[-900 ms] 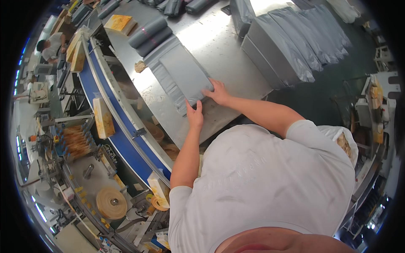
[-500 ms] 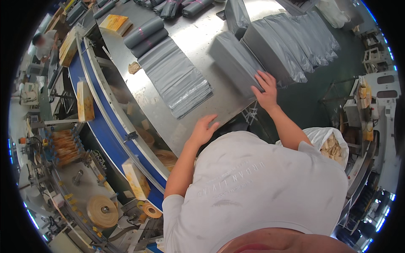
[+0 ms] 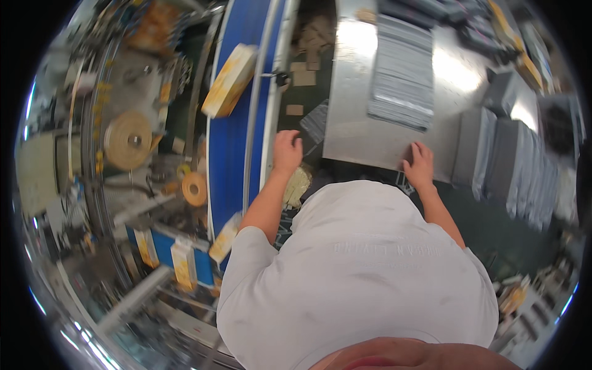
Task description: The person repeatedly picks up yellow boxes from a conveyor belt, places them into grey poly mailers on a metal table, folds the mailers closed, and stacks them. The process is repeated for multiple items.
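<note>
The person leans over the work place, and both forearms come up from the white shirt (image 3: 364,271). The left hand (image 3: 287,151) rests at the edge between the blue conveyor belt (image 3: 237,123) and the steel table (image 3: 370,135). Its fingers are bent downward, and it seems to lean on the metal rail there. I cannot tell if it grasps something, because the picture is blurred. The right hand (image 3: 420,164) lies flat on the near edge of the steel table, with the fingers spread and released, holding nothing.

The nearest thing to the right hand is the stack of grey bags (image 3: 402,74). It lies on the table farther from the person, above the hand in the picture and a little to the left of it, apart from the fingertips. A bare strip of table is between them. More grey bags (image 3: 512,160) stand in rows to the right of the right hand, just beside the table edge.

On the blue belt, ahead and left of the left hand, 1 yellow carton (image 3: 229,80) lies tilted. Another yellow carton (image 3: 225,237) sits lower on the belt, near the left elbow. Farther left, 1 large tape roll (image 3: 128,140) and 1 smaller tape roll (image 3: 195,189) are mounted on the machine.
</note>
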`<state>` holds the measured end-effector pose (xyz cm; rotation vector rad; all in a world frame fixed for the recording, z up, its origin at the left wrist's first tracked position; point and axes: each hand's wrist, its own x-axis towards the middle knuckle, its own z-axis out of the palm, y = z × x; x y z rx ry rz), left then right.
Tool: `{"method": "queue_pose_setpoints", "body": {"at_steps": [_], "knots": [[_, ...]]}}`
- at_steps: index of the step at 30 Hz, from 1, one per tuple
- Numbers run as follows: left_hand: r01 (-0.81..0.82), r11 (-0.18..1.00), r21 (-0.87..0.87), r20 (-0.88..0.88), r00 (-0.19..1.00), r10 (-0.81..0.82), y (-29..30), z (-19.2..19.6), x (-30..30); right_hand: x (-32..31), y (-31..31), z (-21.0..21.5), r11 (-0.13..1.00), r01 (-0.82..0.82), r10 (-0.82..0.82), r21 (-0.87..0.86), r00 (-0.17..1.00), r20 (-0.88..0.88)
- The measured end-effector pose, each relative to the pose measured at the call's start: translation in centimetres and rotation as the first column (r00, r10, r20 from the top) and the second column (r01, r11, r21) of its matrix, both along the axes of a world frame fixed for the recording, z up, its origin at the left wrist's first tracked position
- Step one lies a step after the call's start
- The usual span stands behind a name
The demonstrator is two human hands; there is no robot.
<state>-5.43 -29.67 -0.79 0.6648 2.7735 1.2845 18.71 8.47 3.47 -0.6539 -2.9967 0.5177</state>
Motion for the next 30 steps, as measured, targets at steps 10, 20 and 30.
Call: {"method": "queue_pose_setpoints", "body": {"at_steps": [10, 20, 30], "knots": [[-0.223, 0.417, -0.881, 0.184, 0.65, 0.737, -31.8, -5.9, 10.0, -0.3, 1.4, -0.4, 1.0, 0.018, -0.016, -0.017, 0.993, 0.118], [-0.186, 0.484, -0.855, 0.088, 0.868, 0.489, -27.0, -4.0, 1.1, -0.9, 2.0, 0.2, 0.997, 0.052, -0.046, -0.06, 0.994, 0.098], [0.08, 0.997, 0.01, -0.214, 0.974, -0.077, 0.2, 20.5, -10.8, -1.0, 1.3, 2.0, 0.911, 0.097, -0.138, -0.401, 0.988, -0.073]]}}
